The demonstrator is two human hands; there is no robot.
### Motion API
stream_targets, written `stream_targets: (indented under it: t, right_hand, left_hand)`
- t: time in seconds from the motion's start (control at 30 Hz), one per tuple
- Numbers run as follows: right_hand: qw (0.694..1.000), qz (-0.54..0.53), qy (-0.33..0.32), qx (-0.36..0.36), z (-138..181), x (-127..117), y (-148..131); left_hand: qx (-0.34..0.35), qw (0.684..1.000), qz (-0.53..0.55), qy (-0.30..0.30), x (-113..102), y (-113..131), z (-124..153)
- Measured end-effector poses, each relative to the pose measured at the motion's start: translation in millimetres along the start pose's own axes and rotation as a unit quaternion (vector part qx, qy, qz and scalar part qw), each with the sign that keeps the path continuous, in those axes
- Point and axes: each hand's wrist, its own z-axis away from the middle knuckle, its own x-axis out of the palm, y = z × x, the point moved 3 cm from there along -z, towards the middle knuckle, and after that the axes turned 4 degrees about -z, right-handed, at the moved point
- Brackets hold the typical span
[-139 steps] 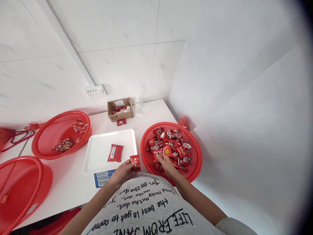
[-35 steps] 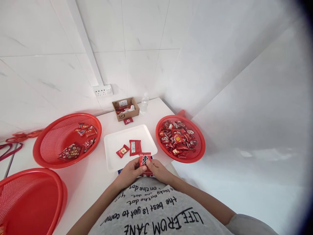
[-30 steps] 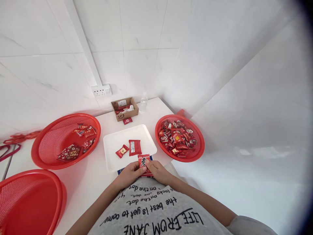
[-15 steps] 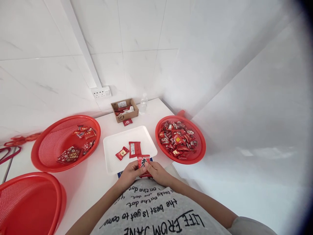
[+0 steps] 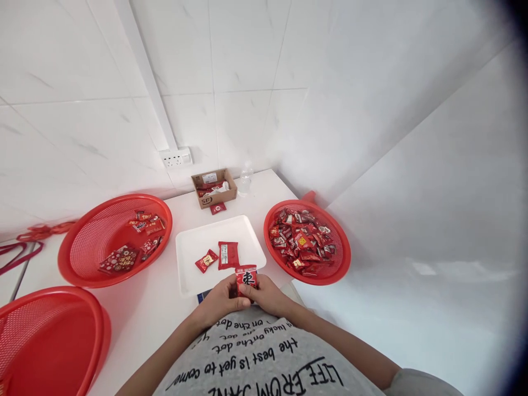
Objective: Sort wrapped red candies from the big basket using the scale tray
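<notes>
My left hand (image 5: 220, 301) and my right hand (image 5: 268, 295) both pinch one small red snack packet (image 5: 246, 277) with a white character on it, held close to my body above the near edge of the white scale tray (image 5: 193, 275). Two red packets lie on that tray, a small one (image 5: 207, 260) and a larger one (image 5: 228, 254). To the right stands a red basket (image 5: 340, 263) heaped with several red packets (image 5: 301, 239).
A red basket (image 5: 78, 269) at the left holds several packets. Another red basket (image 5: 49, 341) sits at the near left. A small cardboard box (image 5: 214, 188), a loose packet (image 5: 218, 208) and a clear bottle (image 5: 245, 179) stand by the tiled wall with a socket (image 5: 176, 158).
Since 4.6 s ago a second packet has come to lie on the tray, and my right hand left the right basket. Both hands now hold one packet, raised slightly in the last second.
</notes>
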Motion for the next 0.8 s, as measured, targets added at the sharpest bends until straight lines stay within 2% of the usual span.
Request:
stream_targets:
  t: [0.23,0.53,0.8]
  right_hand:
    - [1.0,-0.006,0.013,-0.015,5.2,0.7,2.1]
    - [0.999,-0.008,0.031,-0.029,14.3,3.8,0.3]
    - [0.997,0.075,0.009,-0.018,13.7,4.0,4.8]
  left_hand:
    - [0.008,0.992,-0.123,0.01,1.6,3.3,0.6]
    - [0.002,0.99,-0.14,0.002,3.1,-2.6,0.0]
    - [-0.06,0.978,-0.182,0.083,1.3,-5.0,-3.4]
